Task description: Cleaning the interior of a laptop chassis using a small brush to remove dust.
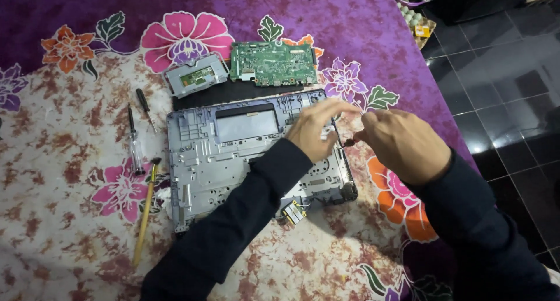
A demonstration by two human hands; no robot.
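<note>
- head view: we look down on a bed covered by a purple floral cloth [70, 178]; a grey laptop base shell [233, 161] lies open side up near the middle of it, its long axis running left to right.
- our left hand [318, 129] hovers over the shell's far right corner, fingers pinched loosely together; blur keeps us from telling whether anything small sits between the tips.
- our right hand [402, 143] is just past the shell's right edge, closed round a small screwdriver [345, 139]; its reddish grip shows at our fingertips.
- key relation: the screwdriver's dark shaft runs from the right hand up and left towards the left hand's fingertips, long axis slanted, tip close above the shell's right edge. the two hands nearly meet there, the left one nearer the corner.
- a green circuit board [273, 63] lies beyond the shell's far edge, with a grey touchpad module [195, 74] to its left.
- off the shell's left edge: two screwdrivers [140, 135] and a bamboo-handled brush [146, 207], all lying roughly near to far.
- a small connector board [293, 212] rests at the shell's near edge.
</note>
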